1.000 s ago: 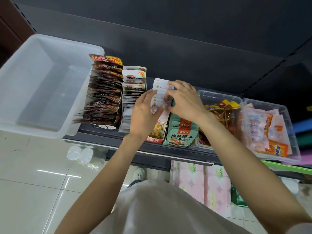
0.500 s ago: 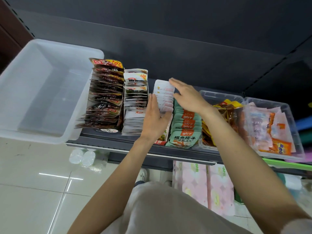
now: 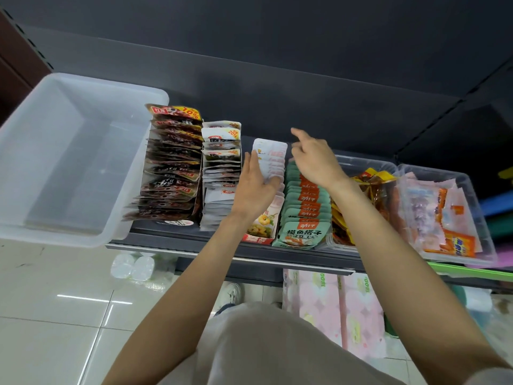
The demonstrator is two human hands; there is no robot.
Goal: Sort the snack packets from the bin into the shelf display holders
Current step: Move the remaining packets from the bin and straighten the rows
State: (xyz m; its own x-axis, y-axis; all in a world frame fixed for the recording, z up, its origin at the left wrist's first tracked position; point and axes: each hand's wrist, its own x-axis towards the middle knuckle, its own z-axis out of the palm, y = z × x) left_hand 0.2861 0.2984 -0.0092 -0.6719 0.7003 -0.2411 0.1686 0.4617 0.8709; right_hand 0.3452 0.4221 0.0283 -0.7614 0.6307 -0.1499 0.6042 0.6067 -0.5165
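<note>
White snack packets [image 3: 270,159], now seated in their shelf holder between grey and green rows; right hand [image 3: 315,159] has lifted clear, fingers loosely apart, left hand [image 3: 256,187] flat-fingered steadying the row; bin [image 3: 55,151] appears emptied, sorting near complete.

Retail shop aisle, dark metal shelf [image 3: 249,254] stocked with upright rows of snack packets [image 3: 304,207], clear tubs of sweets [image 3: 477,218] right of them, wrapped tissue rolls [image 3: 333,309] beneath the shelf

Translucent white bin [image 3: 50,151], teal packets [image 3: 304,209]
</note>
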